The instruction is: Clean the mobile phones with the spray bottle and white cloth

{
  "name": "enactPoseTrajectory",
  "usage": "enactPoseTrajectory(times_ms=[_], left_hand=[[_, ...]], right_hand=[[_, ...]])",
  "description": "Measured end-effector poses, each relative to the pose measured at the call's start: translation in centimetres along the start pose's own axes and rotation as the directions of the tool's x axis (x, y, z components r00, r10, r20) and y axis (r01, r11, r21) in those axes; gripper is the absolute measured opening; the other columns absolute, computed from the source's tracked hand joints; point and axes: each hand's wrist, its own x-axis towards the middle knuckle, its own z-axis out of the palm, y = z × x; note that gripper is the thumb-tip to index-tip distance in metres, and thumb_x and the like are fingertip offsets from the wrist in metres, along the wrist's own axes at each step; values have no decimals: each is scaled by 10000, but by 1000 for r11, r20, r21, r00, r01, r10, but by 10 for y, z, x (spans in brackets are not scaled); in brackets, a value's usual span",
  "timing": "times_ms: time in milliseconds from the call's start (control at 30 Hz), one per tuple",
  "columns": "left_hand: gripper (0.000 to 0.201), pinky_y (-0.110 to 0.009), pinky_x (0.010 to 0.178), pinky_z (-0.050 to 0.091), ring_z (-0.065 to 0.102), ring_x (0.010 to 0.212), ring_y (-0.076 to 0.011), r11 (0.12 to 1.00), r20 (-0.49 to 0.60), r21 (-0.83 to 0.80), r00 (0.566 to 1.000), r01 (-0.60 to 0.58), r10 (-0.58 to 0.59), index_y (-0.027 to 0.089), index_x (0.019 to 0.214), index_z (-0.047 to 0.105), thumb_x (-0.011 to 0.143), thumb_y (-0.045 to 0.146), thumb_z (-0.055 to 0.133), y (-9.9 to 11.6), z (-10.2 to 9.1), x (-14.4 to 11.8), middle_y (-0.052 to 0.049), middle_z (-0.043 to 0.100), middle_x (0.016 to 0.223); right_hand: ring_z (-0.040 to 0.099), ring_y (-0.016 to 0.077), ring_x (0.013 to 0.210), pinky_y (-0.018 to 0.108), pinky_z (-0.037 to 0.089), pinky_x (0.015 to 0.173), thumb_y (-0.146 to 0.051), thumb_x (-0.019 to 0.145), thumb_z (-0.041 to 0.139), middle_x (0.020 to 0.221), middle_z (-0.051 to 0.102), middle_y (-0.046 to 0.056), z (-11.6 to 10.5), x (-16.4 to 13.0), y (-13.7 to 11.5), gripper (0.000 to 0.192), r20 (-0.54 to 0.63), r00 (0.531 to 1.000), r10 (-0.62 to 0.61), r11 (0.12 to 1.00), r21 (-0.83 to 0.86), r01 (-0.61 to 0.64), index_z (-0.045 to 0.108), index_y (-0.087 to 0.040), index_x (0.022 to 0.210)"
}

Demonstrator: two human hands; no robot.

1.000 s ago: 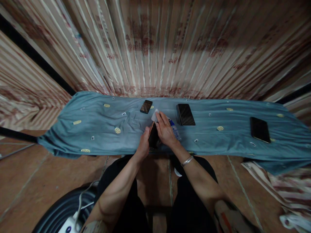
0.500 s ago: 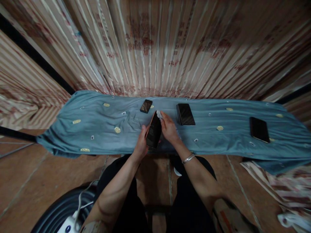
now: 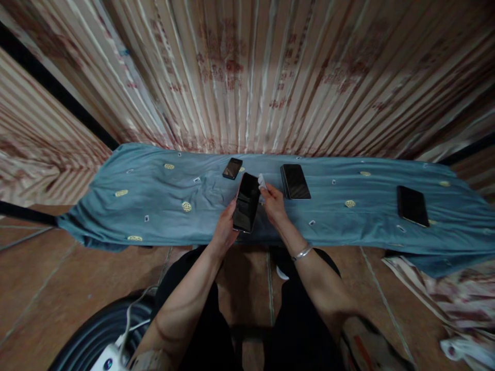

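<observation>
A black smartphone point(image 3: 246, 204), dark screen up, is held tilted over the cloth-covered table by my left hand point(image 3: 225, 225), whose fingers close around its left edge and underside. My right hand point(image 3: 274, 203) pinches a crumpled white tissue point(image 3: 262, 181) beside the phone's upper right edge. Whether the tissue touches the phone I cannot tell. Just beyond the held phone lies a small dark device point(image 3: 232, 168) with a screen. To the right of my right hand rest stacked dark tablets or phones point(image 3: 296, 182).
A blue patterned cloth point(image 3: 162, 206) covers the low table. Another dark tablet point(image 3: 412, 206) lies toward its right end. Behind hangs a striped curtain point(image 3: 247, 77). On the floor at lower left are a coiled black hose point(image 3: 73, 340) and a white power strip point(image 3: 108, 358).
My right hand and the tissue have shifted slightly right, off the phone's top corner. The phone has turned its screen more toward me.
</observation>
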Motion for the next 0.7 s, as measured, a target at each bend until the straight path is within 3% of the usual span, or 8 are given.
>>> enactPoseTrajectory(times_ms=[100,267,467,567,700], left_hand=[[301,-371,1053,483,654,1187,-251,999,-13,3,999,-33,33,142,1014,728,825,376,719,-2,-3,6,-84,769,1067],[184,-343,1008,511,688,1107,-223,998,-138,-24,989,-64,61,161,926,720,865,329,674,3,-7,16,-48,780,955],[207,-340,1006,514,691,1111,-219,996,-238,-57,970,-67,52,149,933,717,950,246,535,14,2,19,-63,778,908],[267,-336,998,520,702,1087,-212,996,-269,-74,963,-52,30,153,984,724,980,255,478,17,6,19,-53,781,894],[253,-321,964,534,718,1048,-215,992,-268,-115,963,-54,21,139,1047,723,954,279,534,17,6,24,-61,782,929]], right_hand=[[672,242,1013,409,490,989,-483,781,687,982,778,2,3,-8,-3,259,26,999,28,999,21,-28,773,-275,911],[675,246,1008,392,483,996,-535,770,679,973,773,-2,10,-31,-6,335,131,987,97,995,25,-101,772,-261,941],[660,239,986,376,486,964,-523,724,740,929,763,-4,13,-59,-15,329,164,970,181,979,68,-194,776,-258,915],[638,208,882,325,495,855,-544,679,774,807,728,-11,13,-70,-22,345,172,957,235,963,94,-254,752,-235,831],[549,136,655,253,444,643,-542,655,809,657,636,-43,10,-81,-30,353,222,921,320,923,146,-356,708,-218,753]])
